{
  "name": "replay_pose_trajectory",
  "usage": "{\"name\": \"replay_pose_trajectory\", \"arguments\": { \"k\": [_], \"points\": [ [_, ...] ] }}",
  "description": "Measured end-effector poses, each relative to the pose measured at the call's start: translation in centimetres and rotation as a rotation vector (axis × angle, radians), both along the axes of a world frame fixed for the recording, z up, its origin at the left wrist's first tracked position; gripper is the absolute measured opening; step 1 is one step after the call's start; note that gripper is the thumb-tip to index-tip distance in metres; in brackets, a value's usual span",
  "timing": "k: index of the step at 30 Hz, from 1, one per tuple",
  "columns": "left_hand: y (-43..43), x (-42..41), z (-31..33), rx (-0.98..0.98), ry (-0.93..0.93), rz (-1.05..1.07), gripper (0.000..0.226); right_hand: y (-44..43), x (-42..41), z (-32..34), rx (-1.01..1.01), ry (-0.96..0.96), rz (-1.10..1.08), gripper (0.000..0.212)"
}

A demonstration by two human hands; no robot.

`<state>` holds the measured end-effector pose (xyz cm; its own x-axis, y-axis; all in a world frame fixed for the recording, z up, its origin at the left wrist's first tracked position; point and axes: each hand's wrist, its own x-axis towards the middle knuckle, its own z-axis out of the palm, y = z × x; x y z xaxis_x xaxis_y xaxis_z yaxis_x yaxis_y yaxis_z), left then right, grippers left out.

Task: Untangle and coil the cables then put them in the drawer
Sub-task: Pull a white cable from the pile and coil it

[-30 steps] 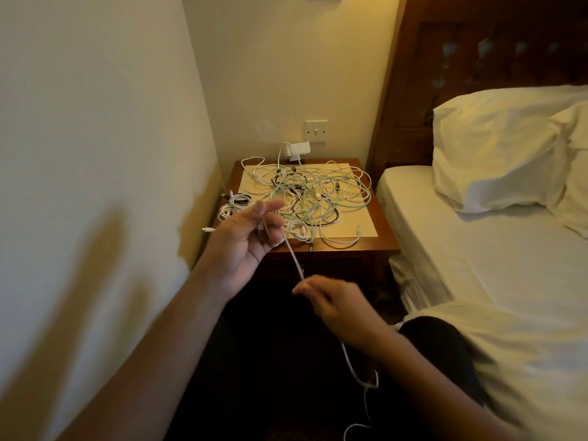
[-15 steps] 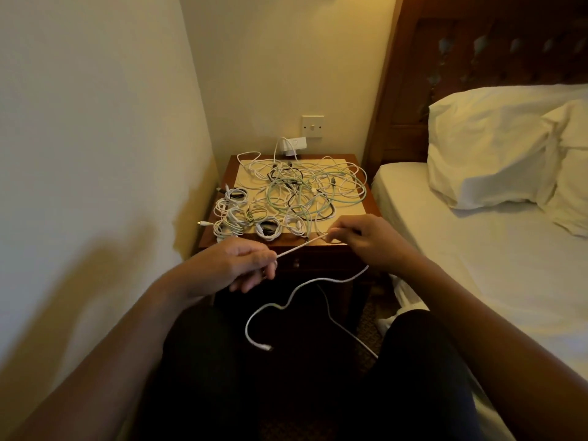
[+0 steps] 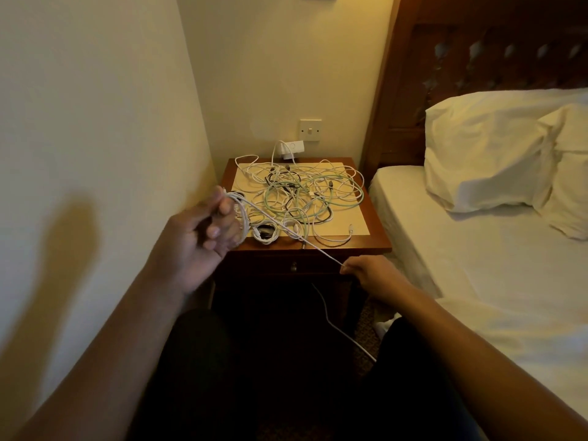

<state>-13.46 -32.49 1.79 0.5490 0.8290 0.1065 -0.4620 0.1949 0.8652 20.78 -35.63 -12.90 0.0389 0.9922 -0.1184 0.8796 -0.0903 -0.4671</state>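
White cable (image 3: 327, 256) loops round left hand (image 3: 203, 233), taut to right hand's (image 3: 369, 272) pinch.

two bare arms and dark-clothed legs, seen from the person's own head.

the left hand (image 3: 203, 230) and the right hand (image 3: 366, 270) are bare, each on a bare forearm that runs from the wrist back toward the lower edge of the view. short, pale nails show on the left hand's fingers (image 3: 219, 230). below the arms both legs wear plain black cloth trousers (image 3: 197, 361), matte, with folds lost in the dim warm light, so the lap reads as one dark mass.
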Motion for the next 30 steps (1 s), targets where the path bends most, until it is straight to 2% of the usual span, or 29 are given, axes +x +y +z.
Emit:
{"name": "replay_pose_trajectory", "arguments": {
  "k": [2, 4, 6, 8, 11, 13, 15, 16, 18, 19, 21, 23, 24, 25, 27, 30],
  "points": [
    [-2.2, 1.0, 0.3, 0.134, 0.11, -0.114, 0.036, 0.3, -0.3, -0.6, 0.02, 0.004, -0.073, 0.018],
    [-3.7, 1.3, -0.1, 0.227, 0.219, -0.234, 0.033, 0.6, 0.2, -0.7, 0.105, 0.094, -0.238, 0.019],
    [-4.2, 1.0, -0.9, 0.216, 0.294, -0.289, 0.033, 0.9, 0.9, -0.2, 0.148, 0.161, -0.406, 0.019],
    [-3.9, 0.6, -1.9, 0.155, 0.289, -0.275, 0.037, 1.0, 1.3, 0.0, 0.135, 0.183, -0.492, 0.022],
    [-3.0, 0.3, -2.9, 0.044, 0.286, -0.08, 0.035, 0.4, 0.9, 0.2, -0.035, 0.207, -0.443, 0.018],
    [-2.4, 0.5, -3.1, 0.033, 0.332, 0.015, 0.033, -0.2, 0.4, 0.7, -0.192, 0.029, -0.281, 0.018],
    [-2.2, 1.0, -3.3, 0.07, 0.39, 0.017, 0.032, -0.9, -0.3, 1.8, -0.296, -0.116, -0.17, 0.049],
    [-2.2, 1.3, -3.5, 0.086, 0.416, -0.003, 0.032, -1.2, -0.8, 2.5, -0.317, -0.097, -0.136, 0.066],
    [-2.3, 2.2, -3.9, 0.096, 0.456, -0.052, 0.033, -1.8, -2.7, 4.2, -0.268, 0.07, -0.036, 0.088],
    [-2.4, 2.9, -4.0, 0.095, 0.464, -0.078, 0.033, -2.2, -3.9, 5.1, -0.207, 0.194, 0.03, 0.092],
    [-2.6, 3.9, -4.2, 0.085, 0.442, -0.112, 0.033, -2.7, -7.0, 6.7, -0.062, 0.39, 0.154, 0.084],
    [-2.7, 4.9, -4.0, 0.059, 0.365, -0.123, 0.033, -3.0, -9.6, 6.8, 0.089, 0.47, 0.212, 0.049],
    [-2.7, 5.2, -4.0, 0.042, 0.315, -0.122, 0.032, -3.2, -10.6, 6.5, 0.135, 0.484, 0.189, 0.027],
    [-2.6, 5.4, -3.8, 0.022, 0.272, -0.114, 0.032, -3.3, -11.4, 6.2, 0.143, 0.526, 0.145, 0.013],
    [-2.0, 5.2, -3.6, -0.025, 0.206, -0.074, 0.033, -3.8, -12.5, 5.4, 0.092, 0.57, 0.053, 0.019],
    [-0.8, 4.5, -3.7, -0.045, 0.121, 0.019, 0.033, -5.4, -13.6, 5.0, -0.03, 0.359, 0.125, 0.015]
  ]
}}
